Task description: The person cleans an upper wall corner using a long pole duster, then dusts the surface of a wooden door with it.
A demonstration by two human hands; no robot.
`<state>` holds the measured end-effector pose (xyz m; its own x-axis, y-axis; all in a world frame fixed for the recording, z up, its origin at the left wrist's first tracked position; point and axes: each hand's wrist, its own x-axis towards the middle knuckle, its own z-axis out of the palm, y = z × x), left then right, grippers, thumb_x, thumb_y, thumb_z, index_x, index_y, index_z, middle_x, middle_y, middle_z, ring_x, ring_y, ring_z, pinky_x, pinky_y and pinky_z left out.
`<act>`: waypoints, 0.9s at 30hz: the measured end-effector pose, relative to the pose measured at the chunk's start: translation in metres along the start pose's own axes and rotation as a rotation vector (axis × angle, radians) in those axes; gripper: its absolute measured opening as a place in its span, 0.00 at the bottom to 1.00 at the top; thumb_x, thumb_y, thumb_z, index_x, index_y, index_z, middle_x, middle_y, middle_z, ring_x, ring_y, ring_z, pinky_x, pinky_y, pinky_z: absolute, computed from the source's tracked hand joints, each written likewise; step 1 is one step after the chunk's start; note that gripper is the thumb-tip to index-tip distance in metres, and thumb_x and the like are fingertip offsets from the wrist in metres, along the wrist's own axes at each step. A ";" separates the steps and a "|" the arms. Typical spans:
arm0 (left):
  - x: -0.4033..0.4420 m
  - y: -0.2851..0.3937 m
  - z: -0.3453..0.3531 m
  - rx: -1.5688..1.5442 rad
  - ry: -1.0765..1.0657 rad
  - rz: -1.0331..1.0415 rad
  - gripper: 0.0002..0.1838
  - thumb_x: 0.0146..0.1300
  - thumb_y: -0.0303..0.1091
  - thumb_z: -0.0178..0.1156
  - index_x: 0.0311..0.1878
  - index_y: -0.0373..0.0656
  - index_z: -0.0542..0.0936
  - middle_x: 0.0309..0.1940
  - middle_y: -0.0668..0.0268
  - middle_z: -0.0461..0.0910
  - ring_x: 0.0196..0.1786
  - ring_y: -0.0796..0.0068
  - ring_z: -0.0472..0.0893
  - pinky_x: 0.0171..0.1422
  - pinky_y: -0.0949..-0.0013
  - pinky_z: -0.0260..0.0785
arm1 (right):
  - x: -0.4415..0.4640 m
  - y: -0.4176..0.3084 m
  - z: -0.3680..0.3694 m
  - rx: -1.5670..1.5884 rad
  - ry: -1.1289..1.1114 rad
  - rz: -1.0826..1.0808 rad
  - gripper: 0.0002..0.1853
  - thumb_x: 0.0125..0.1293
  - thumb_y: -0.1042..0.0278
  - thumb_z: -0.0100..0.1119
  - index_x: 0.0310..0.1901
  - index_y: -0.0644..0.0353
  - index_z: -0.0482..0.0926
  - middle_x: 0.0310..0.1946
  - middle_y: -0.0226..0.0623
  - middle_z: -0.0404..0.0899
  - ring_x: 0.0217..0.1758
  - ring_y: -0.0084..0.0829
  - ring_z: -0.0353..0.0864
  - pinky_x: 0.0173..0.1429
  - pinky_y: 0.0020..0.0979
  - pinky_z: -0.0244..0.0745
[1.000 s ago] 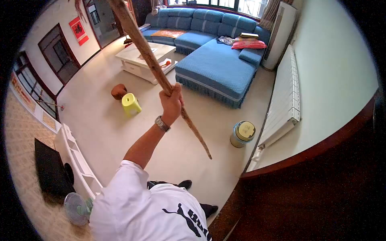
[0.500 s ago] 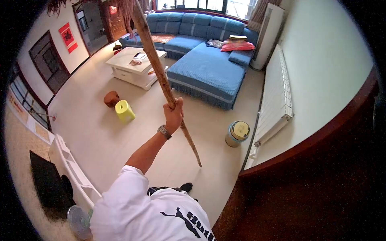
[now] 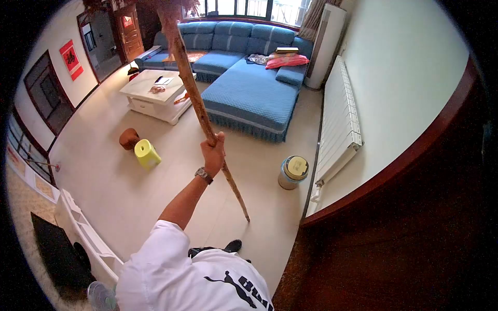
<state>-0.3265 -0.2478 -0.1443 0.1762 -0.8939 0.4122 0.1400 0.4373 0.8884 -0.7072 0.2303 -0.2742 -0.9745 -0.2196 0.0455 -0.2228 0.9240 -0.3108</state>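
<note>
Your left hand (image 3: 212,155), mid-frame, has its fingers wrapped around a long wooden stick (image 3: 192,98), which slants from the fibrous bundle (image 3: 168,11) at the top to a tip low in the centre. You cannot tell the right hand's fingers; it is outside the frame. Right of centre, the bin (image 3: 292,179) wears its lid, hiding any contents. Pale floor (image 3: 119,202) stretches left to the white cabinet (image 3: 85,233); a dark wooden edge (image 3: 363,193) bounds the lower right.

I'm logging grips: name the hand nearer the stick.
Left, from what shows: the left hand is wrapped around the stick partway along; the right hand is out of view.
</note>
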 end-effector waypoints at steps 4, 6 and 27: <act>0.004 0.011 0.003 -0.015 -0.001 -0.057 0.22 0.62 0.44 0.58 0.16 0.46 0.67 0.09 0.77 0.63 0.12 0.87 0.64 0.14 0.79 0.55 | -0.015 0.033 -0.001 -0.050 0.038 0.129 0.23 0.63 0.72 0.51 0.59 0.62 0.60 0.56 0.46 0.63 0.56 0.40 0.68 0.56 0.40 0.68; 0.006 0.002 0.006 0.033 0.009 -0.042 0.21 0.63 0.43 0.57 0.16 0.47 0.66 0.09 0.76 0.63 0.11 0.86 0.65 0.14 0.78 0.55 | -0.023 0.052 -0.003 -0.088 0.053 0.196 0.23 0.63 0.72 0.51 0.60 0.62 0.60 0.57 0.46 0.63 0.57 0.40 0.68 0.56 0.39 0.68; -0.057 0.033 0.098 0.250 -0.237 0.213 0.21 0.61 0.42 0.58 0.19 0.35 0.69 0.11 0.60 0.63 0.18 0.77 0.61 0.21 0.65 0.58 | -0.096 0.018 0.000 0.228 -0.096 0.018 0.26 0.63 0.73 0.51 0.62 0.62 0.58 0.60 0.47 0.60 0.63 0.42 0.62 0.60 0.41 0.67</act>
<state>-0.4271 -0.1922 -0.1188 -0.0582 -0.7964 0.6019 -0.1215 0.6041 0.7876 -0.6174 0.2684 -0.2842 -0.9689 -0.2427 -0.0487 -0.1833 0.8357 -0.5178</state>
